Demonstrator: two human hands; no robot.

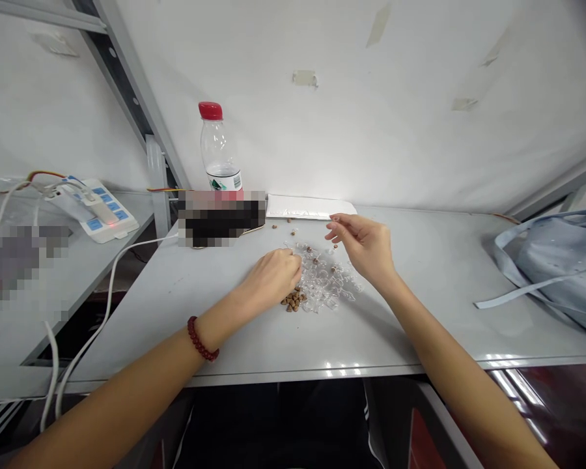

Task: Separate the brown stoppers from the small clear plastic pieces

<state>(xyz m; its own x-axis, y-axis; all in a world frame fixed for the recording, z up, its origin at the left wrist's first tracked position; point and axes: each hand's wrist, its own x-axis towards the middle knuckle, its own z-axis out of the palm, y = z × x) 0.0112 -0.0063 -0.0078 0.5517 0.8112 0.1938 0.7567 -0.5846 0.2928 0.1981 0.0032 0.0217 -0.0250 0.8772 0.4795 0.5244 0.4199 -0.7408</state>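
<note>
A loose heap of small clear plastic pieces (pixel 322 290) lies mid-table. Small brown nuggets (pixel 293 299), like kibble, are bunched at its near left edge, and several more are scattered among and behind the clear pieces. My left hand (pixel 276 273), with a red bead bracelet (pixel 202 339) on its wrist, has its fingers curled in at the heap's left side; whatever they grip is hidden. Above the heap's right side is my right hand (pixel 366 242), thumb and fingers drawn together in a pinch. Anything between those fingertips is too small to name.
Behind the heap lies a flat white packet (pixel 307 207). A red-capped bottle (pixel 221 153) stands against the wall beside a blurred dark object (pixel 219 225). Left are a power strip (pixel 108 212) and a white cable (pixel 110 293); right, a light blue bag (pixel 561 267).
</note>
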